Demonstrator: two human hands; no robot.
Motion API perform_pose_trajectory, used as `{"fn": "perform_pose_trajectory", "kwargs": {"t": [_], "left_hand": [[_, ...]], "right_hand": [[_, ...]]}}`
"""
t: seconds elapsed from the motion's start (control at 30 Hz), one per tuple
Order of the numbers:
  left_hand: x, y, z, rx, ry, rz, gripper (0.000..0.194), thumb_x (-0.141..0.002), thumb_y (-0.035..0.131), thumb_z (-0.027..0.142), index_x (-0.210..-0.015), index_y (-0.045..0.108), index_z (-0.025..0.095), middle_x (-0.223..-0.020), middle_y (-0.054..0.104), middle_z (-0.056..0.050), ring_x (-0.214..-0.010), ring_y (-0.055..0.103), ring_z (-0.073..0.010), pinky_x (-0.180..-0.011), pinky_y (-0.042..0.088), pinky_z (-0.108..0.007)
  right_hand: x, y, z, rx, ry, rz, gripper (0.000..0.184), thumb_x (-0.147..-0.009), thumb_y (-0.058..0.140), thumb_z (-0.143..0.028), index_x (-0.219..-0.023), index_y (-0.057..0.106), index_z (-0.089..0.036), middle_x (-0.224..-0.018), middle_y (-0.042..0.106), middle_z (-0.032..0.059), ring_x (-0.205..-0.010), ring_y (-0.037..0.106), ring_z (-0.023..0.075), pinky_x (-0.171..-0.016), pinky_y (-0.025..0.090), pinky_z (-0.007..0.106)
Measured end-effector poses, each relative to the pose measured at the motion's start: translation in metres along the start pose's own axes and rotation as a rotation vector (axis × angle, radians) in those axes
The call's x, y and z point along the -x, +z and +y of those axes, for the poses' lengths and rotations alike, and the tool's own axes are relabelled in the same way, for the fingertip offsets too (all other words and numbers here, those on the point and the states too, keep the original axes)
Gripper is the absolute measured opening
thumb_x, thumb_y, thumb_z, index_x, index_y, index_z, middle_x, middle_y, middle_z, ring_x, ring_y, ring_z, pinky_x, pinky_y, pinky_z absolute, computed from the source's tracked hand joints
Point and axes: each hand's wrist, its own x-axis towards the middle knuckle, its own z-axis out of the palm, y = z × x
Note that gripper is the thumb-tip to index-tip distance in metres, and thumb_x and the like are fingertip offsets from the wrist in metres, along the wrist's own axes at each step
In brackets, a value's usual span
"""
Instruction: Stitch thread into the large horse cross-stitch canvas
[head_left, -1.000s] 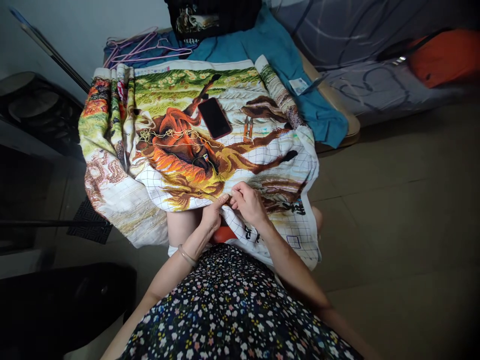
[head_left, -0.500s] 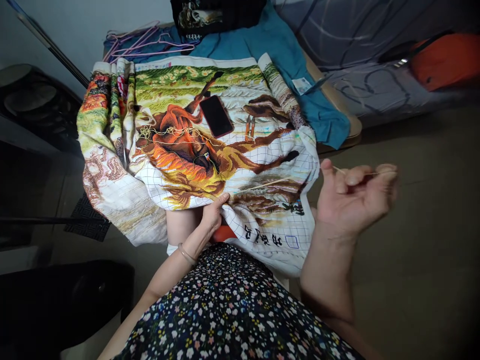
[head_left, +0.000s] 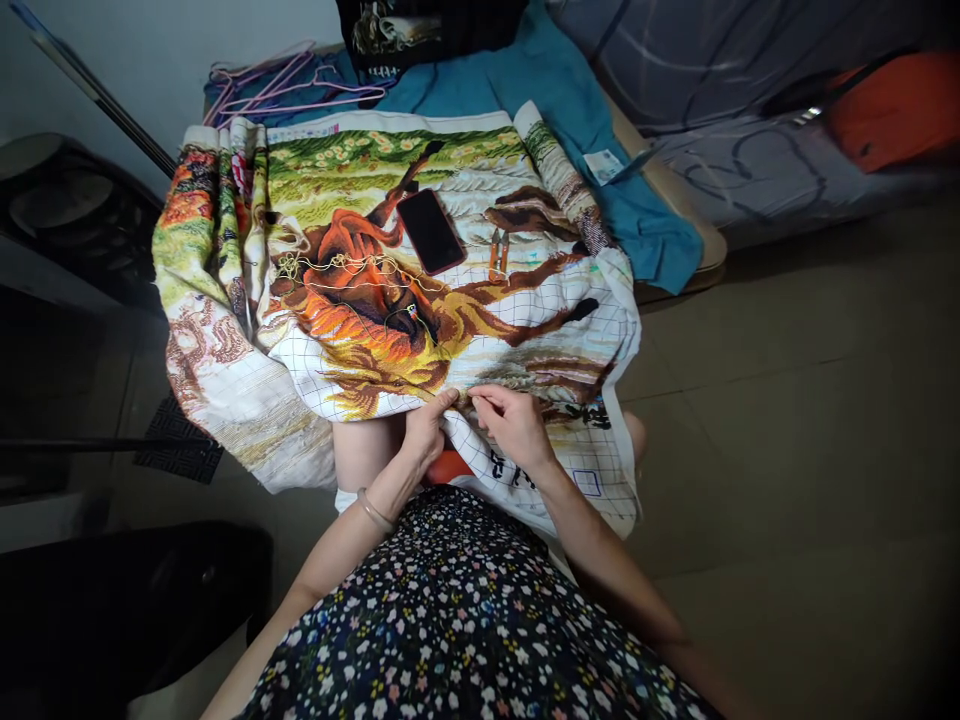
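A large cross-stitch cloth (head_left: 469, 350) with a horse design and a printed grid lies over my lap and the low surface ahead. My left hand (head_left: 427, 430) grips its near edge, thumb on top and fingers underneath. Just right of that thumb, my right hand (head_left: 517, 425) is closed in a pinch against the cloth; what its fingertips hold is too small to make out. Farther up the cloth lie a phone (head_left: 432, 232), small orange-handled thread snips (head_left: 499, 256), a tangle of pale yellow thread (head_left: 296, 265) and a small colourful item (head_left: 412, 312) by dark thread.
Rolled parts of the cloth stand at the left (head_left: 199, 200) and right (head_left: 559, 175). Behind are pink hangers (head_left: 300, 90), a teal cloth (head_left: 480, 85) and a black printed bag (head_left: 435, 35). An orange bag (head_left: 900, 110) rests at the far right.
My right hand has come from out at the right, where it drew a pale thread taut, back to the cloth beside my left thumb. My left hand stays in place.
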Motion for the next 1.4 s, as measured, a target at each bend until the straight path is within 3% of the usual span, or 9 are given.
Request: {"fn": "perform_pose_trajectory", "kwargs": {"t": [0.57,0.73,1.0,1.2,1.4], "left_hand": [[0.002,0.003,0.002,0.013,-0.021,0.021,0.043,-0.046,0.085,0.015,-0.086,0.069,0.015,-0.072,0.070,0.000,-0.075,0.065,-0.0167,-0.090,0.045,-0.034],[0.002,0.003,0.003,0.002,-0.047,0.021,0.035,-0.046,0.086,0.017,-0.076,0.069,0.014,-0.069,0.069,-0.001,-0.073,0.064,-0.0163,-0.090,0.045,-0.034],[-0.001,0.000,-0.001,-0.001,-0.049,0.006,0.028,-0.046,0.085,0.018,-0.066,0.067,0.014,-0.065,0.067,0.000,-0.066,0.060,-0.0126,-0.084,0.045,-0.032],[-0.003,0.002,-0.001,-0.005,-0.039,0.029,0.031,-0.046,0.086,0.020,-0.069,0.067,0.013,-0.068,0.067,-0.001,-0.067,0.059,-0.0125,-0.084,0.045,-0.032],[-0.007,0.003,0.001,-0.039,-0.009,0.053,0.039,-0.046,0.086,0.016,-0.081,0.068,0.015,-0.072,0.068,-0.002,-0.085,0.065,-0.0190,-0.092,0.043,-0.036]], "right_hand": [[-0.004,0.000,0.002,0.086,-0.063,0.008,0.030,-0.086,0.051,-0.028,-0.096,0.076,-0.016,-0.059,0.067,0.0017,-0.053,0.060,0.0144,-0.057,0.049,0.025],[-0.007,-0.004,-0.010,0.262,-0.135,0.005,0.028,-0.084,0.051,-0.019,-0.093,0.078,-0.017,-0.077,0.075,0.0063,-0.060,0.064,0.0152,-0.060,0.046,0.025],[-0.009,0.001,-0.026,0.537,-0.141,-0.014,0.026,-0.084,0.049,-0.013,-0.080,0.074,-0.019,-0.071,0.073,0.0070,-0.059,0.061,0.0164,-0.062,0.039,0.027],[-0.004,0.013,-0.010,0.209,-0.006,0.050,0.016,-0.084,0.050,-0.021,-0.082,0.066,-0.018,-0.066,0.068,0.0034,-0.057,0.058,0.0148,-0.058,0.041,0.025],[-0.005,0.023,0.012,-0.134,0.120,0.076,0.013,-0.075,0.061,-0.029,-0.074,0.066,-0.018,-0.070,0.069,0.0038,-0.063,0.061,0.0164,-0.060,0.047,0.026]]}}
